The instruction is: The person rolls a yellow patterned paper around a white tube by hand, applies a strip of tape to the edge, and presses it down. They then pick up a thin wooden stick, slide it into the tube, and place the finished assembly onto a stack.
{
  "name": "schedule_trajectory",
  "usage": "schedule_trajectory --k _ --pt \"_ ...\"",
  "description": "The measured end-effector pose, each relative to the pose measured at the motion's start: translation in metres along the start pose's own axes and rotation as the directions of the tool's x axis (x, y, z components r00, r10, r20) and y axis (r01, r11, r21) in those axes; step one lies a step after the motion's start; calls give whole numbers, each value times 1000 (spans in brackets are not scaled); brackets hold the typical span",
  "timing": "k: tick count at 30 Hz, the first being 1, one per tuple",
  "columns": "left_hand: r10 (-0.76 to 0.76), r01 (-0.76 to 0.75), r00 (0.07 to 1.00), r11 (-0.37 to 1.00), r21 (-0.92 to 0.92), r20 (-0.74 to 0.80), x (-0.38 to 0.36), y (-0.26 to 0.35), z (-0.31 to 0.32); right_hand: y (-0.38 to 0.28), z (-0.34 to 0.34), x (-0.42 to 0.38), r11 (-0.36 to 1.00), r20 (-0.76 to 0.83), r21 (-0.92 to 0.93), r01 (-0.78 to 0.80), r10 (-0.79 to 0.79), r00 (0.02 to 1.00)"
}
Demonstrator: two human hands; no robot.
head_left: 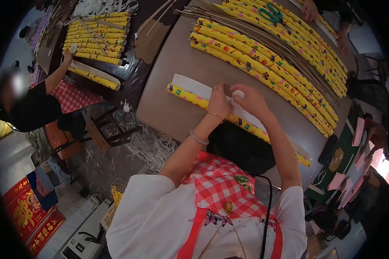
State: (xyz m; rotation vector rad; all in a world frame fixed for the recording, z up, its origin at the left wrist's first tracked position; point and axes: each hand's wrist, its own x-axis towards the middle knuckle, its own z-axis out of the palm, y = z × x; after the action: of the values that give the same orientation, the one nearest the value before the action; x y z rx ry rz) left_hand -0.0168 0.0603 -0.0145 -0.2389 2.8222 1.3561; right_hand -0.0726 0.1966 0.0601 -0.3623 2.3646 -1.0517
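A yellow patterned roll of wrapping paper (189, 98) lies slantwise across the table in front of me, with a white flap of the sheet (190, 87) loose along its far side. My left hand (219, 102) is closed at the middle of this roll, its fingers together on the paper. Just to the right, my right hand (251, 102) curls above the white flap, with a small white round item (238, 93) at its fingertips. Whether that item is a tape roll or a finger cover, I cannot make out.
Finished yellow rolls (263, 73) lie in rows across the far side, with brown paper strips (289, 64) between them and green-handled scissors (270, 14) on top. A co-worker's hands (309, 11) show at the far right. Another person (30, 101) works at the left table beside stacked rolls (97, 36).
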Motion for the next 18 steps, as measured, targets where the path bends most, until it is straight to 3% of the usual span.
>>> schedule_trajectory --k 3,5,6,8,18 --pt "34 -34 999 999 3 -3 1 -12 -2 3 -5 -20 999 -7 -27 -29 29 1000" --pt "85 -85 994 996 -7 64 5 -20 -5 3 -8 -30 988 57 -30 -149 151 987" --pt "87 -87 994 996 -7 66 6 -20 -4 9 -4 -35 988 54 -29 -151 152 987" --pt "47 -45 997 998 -36 54 8 -20 -5 27 10 -40 1000 -123 -1 11 -11 992" --pt "26 -26 1000 1000 -1 11 9 -22 5 35 4 -44 997 -11 -53 -64 64 998"
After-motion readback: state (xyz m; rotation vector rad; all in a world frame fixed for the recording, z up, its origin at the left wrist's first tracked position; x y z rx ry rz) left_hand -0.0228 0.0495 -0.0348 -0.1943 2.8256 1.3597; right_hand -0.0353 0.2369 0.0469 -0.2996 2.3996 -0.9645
